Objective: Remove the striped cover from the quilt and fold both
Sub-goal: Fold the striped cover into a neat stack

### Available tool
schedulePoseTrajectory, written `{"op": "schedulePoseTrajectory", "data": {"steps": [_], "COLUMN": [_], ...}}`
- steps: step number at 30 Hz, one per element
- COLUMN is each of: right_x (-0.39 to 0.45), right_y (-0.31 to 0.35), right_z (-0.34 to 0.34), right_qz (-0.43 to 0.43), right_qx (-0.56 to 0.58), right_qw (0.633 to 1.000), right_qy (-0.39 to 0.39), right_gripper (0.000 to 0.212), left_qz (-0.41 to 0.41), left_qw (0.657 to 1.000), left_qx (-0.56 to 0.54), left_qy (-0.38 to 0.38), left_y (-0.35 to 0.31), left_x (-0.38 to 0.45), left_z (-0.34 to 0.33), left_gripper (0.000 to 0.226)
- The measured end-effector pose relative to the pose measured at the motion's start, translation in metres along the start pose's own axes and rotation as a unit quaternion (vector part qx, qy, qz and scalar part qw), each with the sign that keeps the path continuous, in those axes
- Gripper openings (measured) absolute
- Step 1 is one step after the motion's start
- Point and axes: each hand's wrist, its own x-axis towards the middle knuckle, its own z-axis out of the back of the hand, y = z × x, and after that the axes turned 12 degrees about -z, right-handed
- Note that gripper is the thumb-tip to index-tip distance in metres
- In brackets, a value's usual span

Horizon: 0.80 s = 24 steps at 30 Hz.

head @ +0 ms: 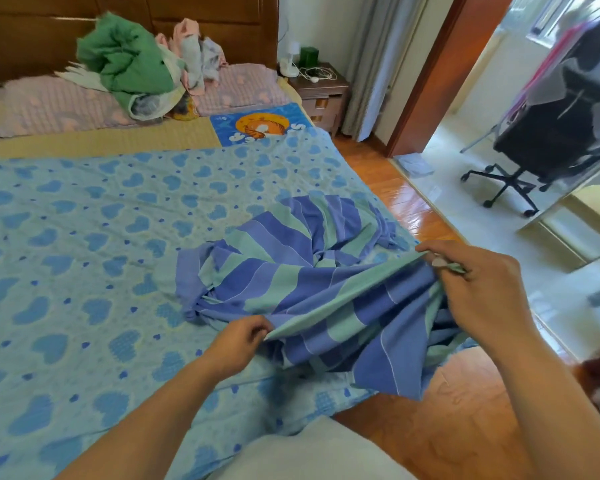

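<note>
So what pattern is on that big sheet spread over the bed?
Blue hearts on the light blue cotton sheet, head view.

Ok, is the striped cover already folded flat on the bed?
No: the striped cover lies bunched, its edge held up between the left hand and right hand.

Bright daylight floods in from about two o'clock, through the open doorway [465,98], and leaves sharp glare on the glossy wood floor [416,209] beside the bed [84,237]. The bedding is evenly lit with only soft, faint shadows in its folds. The wide-angle lens bends straight lines toward the edges; the office chair [551,140] at three o'clock is smeared and stretched. The centre is fairly sharp, and the headboard [32,36] at eleven o'clock sits darker.
</note>
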Motion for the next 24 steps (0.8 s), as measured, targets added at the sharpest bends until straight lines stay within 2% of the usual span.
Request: {"op": "schedulePoseTrajectory", "data": {"steps": [5, 9, 15, 17, 20, 24], "right_x": [-0.002, -0.003, 0.004, 0.005, 0.007, 0.014], "right_y": [0.015, 0.026, 0.029, 0.030, 0.029, 0.021], "right_z": [0.000, 0.000, 0.006, 0.010, 0.014, 0.018], "right_qz": [-0.012, -0.016, -0.022, -0.020, -0.014, -0.020], "right_qx": [0.026, 0.063, 0.095, 0.106, 0.119, 0.136], "right_qw": [1.000, 0.998, 0.994, 0.993, 0.991, 0.987], "right_qy": [-0.010, -0.011, -0.046, -0.051, -0.062, -0.084], "right_gripper": [0.030, 0.034, 0.025, 0.024, 0.024, 0.021], "left_qz": [-0.017, -0.070, -0.070, -0.067, -0.073, -0.057], "left_qw": [0.998, 0.988, 0.967, 0.966, 0.963, 0.973], "left_qx": [0.026, 0.086, 0.196, 0.212, 0.254, 0.225], "left_qy": [0.048, 0.104, 0.149, 0.128, 0.059, -0.012], "left_y": [0.016, 0.013, 0.015, 0.013, 0.012, 0.014], "left_x": [0.000, 0.004, 0.009, 0.011, 0.018, 0.025], "left_z": [0.000, -0.003, -0.008, -0.010, -0.003, 0.022], "left_gripper": [0.022, 0.029, 0.020, 0.017, 0.012, 0.024]}}
